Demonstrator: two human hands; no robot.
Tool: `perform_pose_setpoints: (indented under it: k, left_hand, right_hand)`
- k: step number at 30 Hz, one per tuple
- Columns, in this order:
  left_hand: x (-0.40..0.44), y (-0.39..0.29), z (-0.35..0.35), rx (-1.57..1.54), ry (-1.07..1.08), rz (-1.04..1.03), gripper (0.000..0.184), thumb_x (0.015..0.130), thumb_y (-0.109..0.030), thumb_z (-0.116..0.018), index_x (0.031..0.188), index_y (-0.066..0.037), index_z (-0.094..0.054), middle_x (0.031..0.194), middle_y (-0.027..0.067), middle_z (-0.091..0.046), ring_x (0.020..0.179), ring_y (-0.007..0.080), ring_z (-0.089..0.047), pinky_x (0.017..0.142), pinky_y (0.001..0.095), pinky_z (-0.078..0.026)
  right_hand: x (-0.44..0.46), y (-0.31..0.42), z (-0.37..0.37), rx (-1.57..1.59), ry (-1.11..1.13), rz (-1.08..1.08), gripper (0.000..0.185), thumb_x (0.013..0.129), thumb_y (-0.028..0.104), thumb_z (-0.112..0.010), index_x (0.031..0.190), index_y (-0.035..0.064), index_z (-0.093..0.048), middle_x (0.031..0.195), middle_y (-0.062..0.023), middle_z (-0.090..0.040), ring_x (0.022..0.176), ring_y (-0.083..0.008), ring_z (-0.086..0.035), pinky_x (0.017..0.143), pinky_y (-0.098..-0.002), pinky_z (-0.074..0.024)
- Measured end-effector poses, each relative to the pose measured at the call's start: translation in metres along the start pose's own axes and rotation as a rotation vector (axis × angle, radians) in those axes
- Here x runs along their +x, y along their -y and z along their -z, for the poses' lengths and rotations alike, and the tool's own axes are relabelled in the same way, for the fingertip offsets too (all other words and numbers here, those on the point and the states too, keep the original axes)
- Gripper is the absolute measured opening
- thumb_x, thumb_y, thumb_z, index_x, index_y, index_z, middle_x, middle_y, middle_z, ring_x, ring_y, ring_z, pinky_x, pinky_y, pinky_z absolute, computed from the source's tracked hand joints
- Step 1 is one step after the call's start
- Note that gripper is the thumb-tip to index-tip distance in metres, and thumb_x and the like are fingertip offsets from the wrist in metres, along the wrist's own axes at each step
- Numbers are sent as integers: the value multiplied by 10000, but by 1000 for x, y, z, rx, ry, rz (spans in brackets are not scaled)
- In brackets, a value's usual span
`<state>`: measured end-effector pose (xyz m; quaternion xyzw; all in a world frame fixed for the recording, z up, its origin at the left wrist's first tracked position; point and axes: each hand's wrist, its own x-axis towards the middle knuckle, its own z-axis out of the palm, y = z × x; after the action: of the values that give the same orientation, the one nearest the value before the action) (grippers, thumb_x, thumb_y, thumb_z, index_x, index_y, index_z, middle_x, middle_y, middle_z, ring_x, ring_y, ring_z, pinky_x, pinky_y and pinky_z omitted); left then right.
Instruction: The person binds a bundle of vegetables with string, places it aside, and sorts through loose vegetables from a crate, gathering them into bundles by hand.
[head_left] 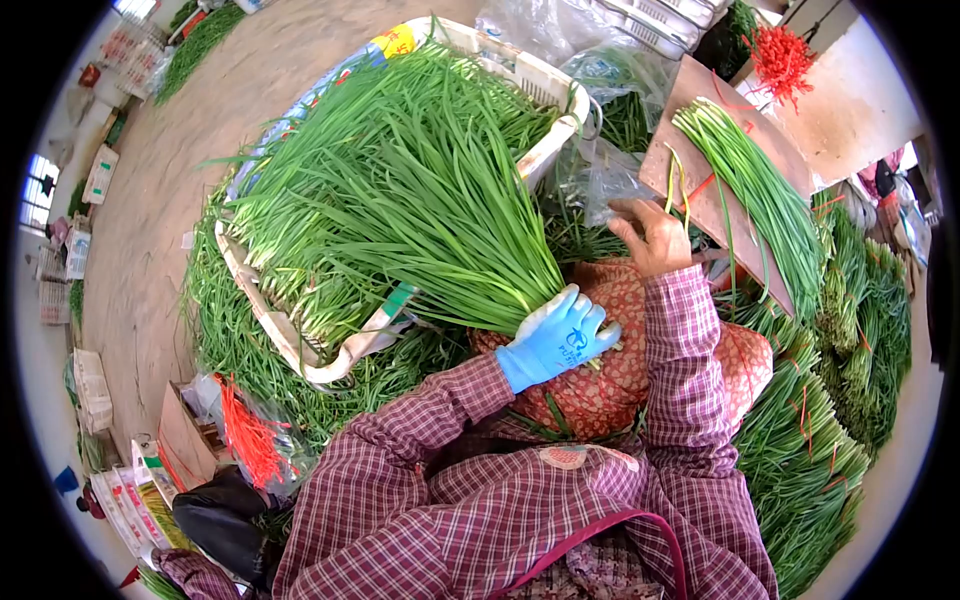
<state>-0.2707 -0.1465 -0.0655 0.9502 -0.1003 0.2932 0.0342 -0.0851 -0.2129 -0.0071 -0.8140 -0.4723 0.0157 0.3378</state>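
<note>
My left hand (pixel 562 338), in a light blue glove, is closed around the lower stems of a large bunch of garlic chives (pixel 470 230). The leaves fan out up and left over a white plastic crate (pixel 270 320) heaped with more chives. My bare right hand (pixel 652 237) is raised beside the edge of a brown board (pixel 668 165), its fingers bent and apart, with nothing visible in them. A smaller bundle of chives (pixel 755 190) lies across that board, stems toward the far side. Yellowed leaves (pixel 680 178) rest near my right hand.
Red ties hang in a cluster (pixel 780 62) at the upper right, and more red ties (pixel 252 432) lie at the lower left. Tied chive bundles (pixel 800 450) are stacked on my right. Clear plastic bags (pixel 600 165) lie behind the crate. Loose chives (pixel 350 400) surround the crate.
</note>
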Motion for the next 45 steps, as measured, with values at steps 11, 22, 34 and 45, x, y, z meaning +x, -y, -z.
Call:
perform_pose_setpoints:
  k: [11, 22, 34, 45]
  left_hand:
    - [-4, -1, -11, 36, 562, 41, 470, 959, -341, -369, 1386, -148, -399, 1437, 73, -377, 1338, 218, -340, 1140, 380, -231]
    - [-16, -2, -34, 795, 347, -270, 421, 935, -269, -393, 1317, -106, -456, 1351, 74, -454, 1250, 224, -428, 1094, 348, -313]
    - [5, 5, 6, -63, 113, -41, 162, 757, -144, -584, 916, -160, -610, 810, 47, -513, 770, 213, -531, 730, 363, -472]
    - [84, 85, 123, -489, -362, 435, 412, 671, 46, -661, 1057, -90, -615, 927, 34, -632, 752, 127, -606, 676, 274, -526]
  right_hand:
    - [33, 99, -69, -57, 408, 51, 239, 814, 300, -650, 904, 83, -697, 822, -104, -691, 790, -285, -662, 725, -376, -527]
    - [17, 82, -41, 380, 181, -9, 156, 850, 164, -654, 891, 31, -584, 683, -103, -644, 631, -200, -630, 598, -323, -496]
    - [19, 90, 31, 1223, -322, -190, 79, 928, 137, -565, 928, 65, -534, 797, -3, -553, 630, -68, -514, 563, -232, -515]
    - [-15, 9, 30, 129, -79, -96, 880, 735, 654, -629, 1343, 54, -420, 1281, -261, -480, 1171, -410, -493, 987, -449, -413]
